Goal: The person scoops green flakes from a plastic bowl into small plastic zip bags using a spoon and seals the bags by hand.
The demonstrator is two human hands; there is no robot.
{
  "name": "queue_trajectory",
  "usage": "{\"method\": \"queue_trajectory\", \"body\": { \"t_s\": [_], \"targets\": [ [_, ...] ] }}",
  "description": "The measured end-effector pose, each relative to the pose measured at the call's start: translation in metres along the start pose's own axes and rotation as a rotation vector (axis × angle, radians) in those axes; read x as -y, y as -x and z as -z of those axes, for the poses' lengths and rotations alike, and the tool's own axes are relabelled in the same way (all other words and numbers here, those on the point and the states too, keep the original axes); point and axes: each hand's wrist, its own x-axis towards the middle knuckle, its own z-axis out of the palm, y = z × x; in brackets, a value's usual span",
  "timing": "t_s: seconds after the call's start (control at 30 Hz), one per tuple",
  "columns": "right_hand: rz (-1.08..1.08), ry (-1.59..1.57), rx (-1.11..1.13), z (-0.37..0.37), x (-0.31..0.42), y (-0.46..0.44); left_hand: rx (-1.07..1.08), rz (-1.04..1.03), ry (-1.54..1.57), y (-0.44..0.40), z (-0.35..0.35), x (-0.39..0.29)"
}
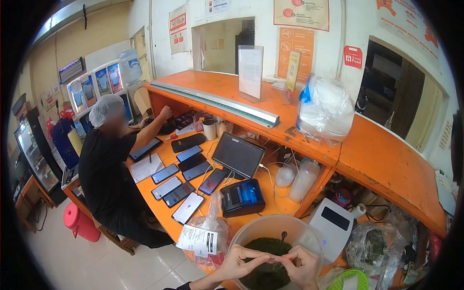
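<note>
My left hand [241,263] and my right hand [300,267] meet over a large translucent plastic tub [309,233]. Thumbs and fingertips of both are pinched together on a small, thin, pinkish or clear item [271,258], too small to name for sure. Inside the tub lies a dark green, finely chopped or sauce-like mass [258,246]. A dark-handled spoon [283,237] stands up in it. Left of the tub is a tied clear plastic bag [212,212] with a printed receipt [198,240] on it, close to my left wrist.
Several phones [187,208], a black receipt printer [243,197] and a tablet [238,154] cover the orange counter. A white label printer [331,227] and crumpled plastic [377,246] are at the right. A co-worker in a hair net [108,159] reaches over the counter's far left.
</note>
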Motion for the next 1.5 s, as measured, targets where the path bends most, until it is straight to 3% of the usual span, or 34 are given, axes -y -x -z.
{"method": "queue_trajectory", "body": {
  "t_s": [0.07, 0.17, 0.27, 0.47, 0.63, 0.73, 0.83, 0.9, 0.97, 1.07, 1.23, 1.33, 1.5],
  "targets": [
    [-0.162, -0.036, -0.003, -0.001, -0.008, 0.005, -0.015, -0.021, -0.024, 0.0, 0.0, 0.0],
    [-0.036, -0.133, -0.057, -0.004, -0.033, 0.007, -0.044, -0.06, -0.015, -0.001, -0.002, 0.0],
    [-0.08, -0.117, -0.072, -0.005, -0.027, 0.0, -0.074, -0.03, -0.016, -0.001, 0.0, 0.01],
    [0.097, 0.225, -0.122, -0.004, -0.015, 0.004, -0.064, -0.017, 0.006, -0.002, 0.0, 0.009],
    [0.136, 0.24, -0.138, -0.004, -0.018, 0.007, -0.056, 0.012, 0.01, -0.002, -0.001, 0.007],
    [0.181, 0.244, -0.19, -0.006, -0.017, 0.005, -0.066, -0.079, 0.015, -0.004, -0.001, 0.008],
    [0.213, 0.251, -0.363, -0.002, -0.022, 0.007, -0.193, -0.007, 0.1, 0.001, 0.001, 0.017],
    [0.168, 0.252, -0.414, 0.011, -0.026, 0.01, -0.25, -0.106, 0.075, -0.003, 0.0, 0.016],
    [0.093, -0.098, -0.569, 0.024, -0.02, 0.016, -0.293, -0.099, 0.161, 0.003, 0.003, 0.032],
    [-0.078, -0.25, -0.797, 0.066, -0.006, 0.027, -0.283, -0.04, 0.23, 0.0, -0.002, 0.03],
    [0.056, -0.068, -1.118, 0.144, -0.056, 0.056, -0.391, -0.028, 0.175, -0.007, -0.008, 0.023],
    [0.08, 0.007, -1.139, 0.193, -0.101, 0.084, -0.394, -0.062, 0.217, -0.008, -0.007, 0.024],
    [-0.449, 0.457, -1.008, 0.227, -0.135, 0.166, -0.375, -0.107, 0.22, -0.006, -0.006, 0.027]
  ]
}}
